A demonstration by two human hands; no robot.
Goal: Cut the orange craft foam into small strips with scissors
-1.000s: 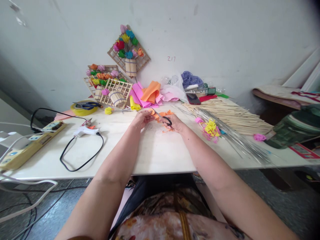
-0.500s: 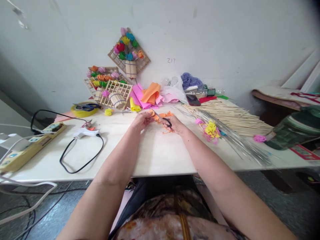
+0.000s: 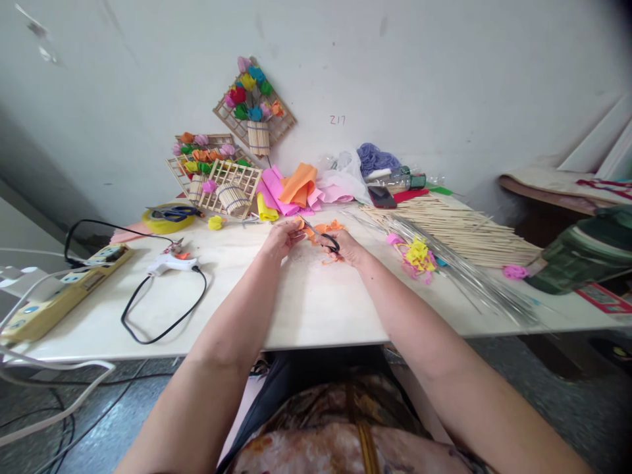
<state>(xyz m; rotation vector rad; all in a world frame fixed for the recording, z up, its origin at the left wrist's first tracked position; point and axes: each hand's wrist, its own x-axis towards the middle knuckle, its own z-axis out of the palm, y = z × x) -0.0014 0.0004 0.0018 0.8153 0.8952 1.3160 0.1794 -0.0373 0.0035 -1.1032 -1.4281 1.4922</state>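
My right hand (image 3: 347, 246) is closed round the black handles of a pair of scissors (image 3: 332, 245). The blades point up and to the left, toward my left hand (image 3: 285, 239). Between the fingers of that hand is a small piece of orange crepe paper (image 3: 299, 222), its tip close to the blades; whether they touch it I cannot tell. More orange paper scraps (image 3: 330, 226) lie on the table behind and beneath the scissors.
A white glue gun (image 3: 171, 264) with a looped cord and a power strip (image 3: 64, 289) lie left. Behind are paper-flower lattices (image 3: 239, 181) and crepe rolls (image 3: 299, 184). Bamboo sticks (image 3: 454, 230), wires (image 3: 459, 273) and a green bottle (image 3: 577, 253) are on the right.
Both hands stay almost in place, with the scissors and orange paper still held. The view has shifted very slightly.
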